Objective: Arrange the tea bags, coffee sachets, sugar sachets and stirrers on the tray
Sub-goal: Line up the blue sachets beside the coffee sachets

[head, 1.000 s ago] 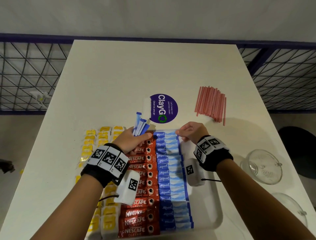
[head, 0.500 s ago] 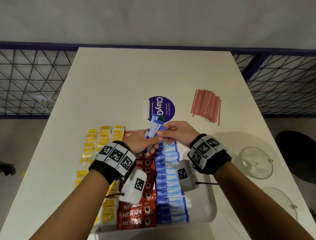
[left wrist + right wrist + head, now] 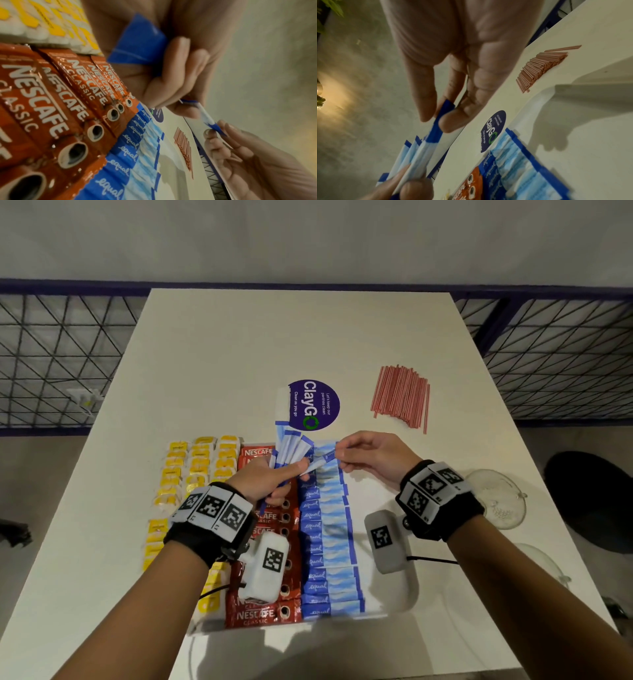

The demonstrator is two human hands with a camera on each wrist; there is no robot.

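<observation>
A white tray (image 3: 394,599) holds yellow tea bags (image 3: 202,470), red Nescafe coffee sachets (image 3: 260,522) and a column of blue Equal sugar sachets (image 3: 325,529). My left hand (image 3: 270,477) grips a fanned bunch of blue sugar sachets (image 3: 291,450) above the tray's far end. My right hand (image 3: 359,453) pinches the blue end of one sugar sachet (image 3: 320,462) between thumb and fingers (image 3: 426,108); its other end still lies in the left hand's bunch. Red stirrers (image 3: 400,395) lie in a pile on the table, beyond the right hand.
A round purple ClayGo sticker (image 3: 313,405) sits on the white table (image 3: 239,344) beyond the tray. Two clear glass lids (image 3: 496,498) lie at the table's right edge. Wire mesh railing (image 3: 58,354) flanks the table on both sides.
My right hand left the sachet column on the tray, came to the left hand's bunch and took hold of one sachet, which it now draws out to the right.
</observation>
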